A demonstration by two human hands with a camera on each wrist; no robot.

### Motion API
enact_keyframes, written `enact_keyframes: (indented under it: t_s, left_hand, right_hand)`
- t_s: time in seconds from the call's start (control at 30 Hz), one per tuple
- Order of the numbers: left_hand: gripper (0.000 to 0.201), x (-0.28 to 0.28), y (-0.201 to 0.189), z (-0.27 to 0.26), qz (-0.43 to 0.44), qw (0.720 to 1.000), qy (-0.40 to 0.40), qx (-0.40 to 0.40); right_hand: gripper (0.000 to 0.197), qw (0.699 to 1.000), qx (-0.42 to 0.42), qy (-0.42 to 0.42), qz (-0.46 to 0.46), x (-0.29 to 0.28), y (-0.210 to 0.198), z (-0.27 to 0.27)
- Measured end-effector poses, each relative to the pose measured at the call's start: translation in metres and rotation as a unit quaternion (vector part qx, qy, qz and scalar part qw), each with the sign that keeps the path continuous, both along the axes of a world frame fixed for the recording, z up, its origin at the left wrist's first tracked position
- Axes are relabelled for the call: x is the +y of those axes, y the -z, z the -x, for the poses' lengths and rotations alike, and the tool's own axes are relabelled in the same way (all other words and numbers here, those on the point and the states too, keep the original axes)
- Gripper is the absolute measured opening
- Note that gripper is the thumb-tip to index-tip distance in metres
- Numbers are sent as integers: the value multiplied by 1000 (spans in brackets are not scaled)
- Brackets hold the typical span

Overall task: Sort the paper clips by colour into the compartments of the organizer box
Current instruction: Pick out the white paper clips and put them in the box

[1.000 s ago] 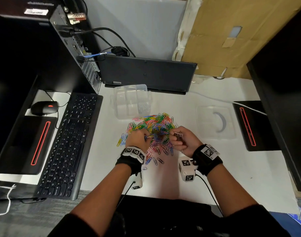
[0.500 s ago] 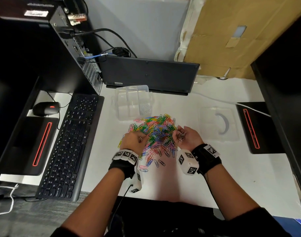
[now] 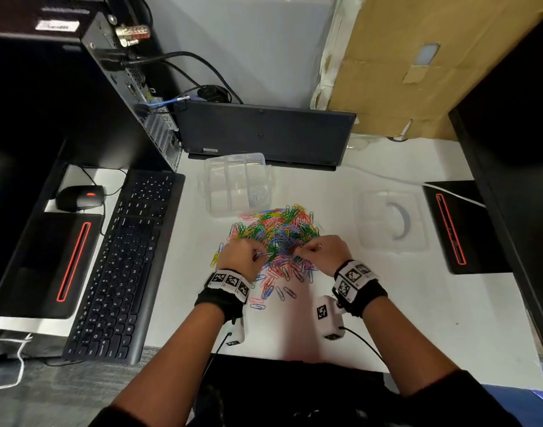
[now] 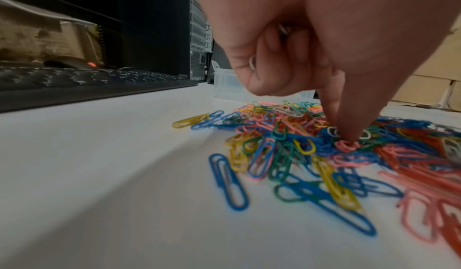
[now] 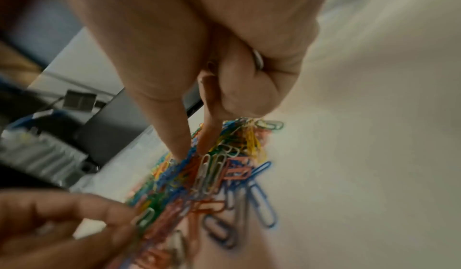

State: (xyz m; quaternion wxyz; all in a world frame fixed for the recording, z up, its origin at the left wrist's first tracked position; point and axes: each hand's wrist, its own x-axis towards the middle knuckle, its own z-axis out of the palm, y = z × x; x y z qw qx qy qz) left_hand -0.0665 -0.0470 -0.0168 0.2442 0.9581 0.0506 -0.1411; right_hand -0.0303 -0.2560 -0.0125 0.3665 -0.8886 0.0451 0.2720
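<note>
Sorting barely begun: only white clips (image 3: pixel 259 195) seen in 1 compartment of organizer box (image 3: pixel 237 160); mixed pile (image 3: pixel 278 231) left on worktop (image 3: pixel 418 303). Left hand (image 3: pixel 241 255) and right hand (image 3: pixel 322 252) each curled round collected white clips, index fingers probing pile.

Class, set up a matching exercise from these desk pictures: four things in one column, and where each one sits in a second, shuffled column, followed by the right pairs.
Things
1. organizer box
2. clear lid
3. keyboard
4. mouse

Places
A. on the desk's far left, beyond the keyboard's left end
B. right of the paper clip pile
C. just behind the paper clip pile, in front of the laptop
D. left of the paper clip pile, running from front to back

Pairs: 1-C, 2-B, 3-D, 4-A
</note>
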Motion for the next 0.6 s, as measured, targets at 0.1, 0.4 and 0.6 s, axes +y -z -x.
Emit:
enact_keyframes:
  t_s: [0.1, 0.4, 0.6]
  left_hand:
    - [9, -2, 0, -1, -3, 1000, -3, -4]
    - [6, 0, 0, 3, 132, 989, -61, -22]
    - [8, -1, 7, 3, 226, 966, -119, 24]
  right_hand:
    - [27, 991, -69, -36, 112, 6, -1, -1]
    - [24, 988, -69, -59, 127, 22, 8, 0]
    - [24, 990, -80, -37, 110, 3, 7, 1]
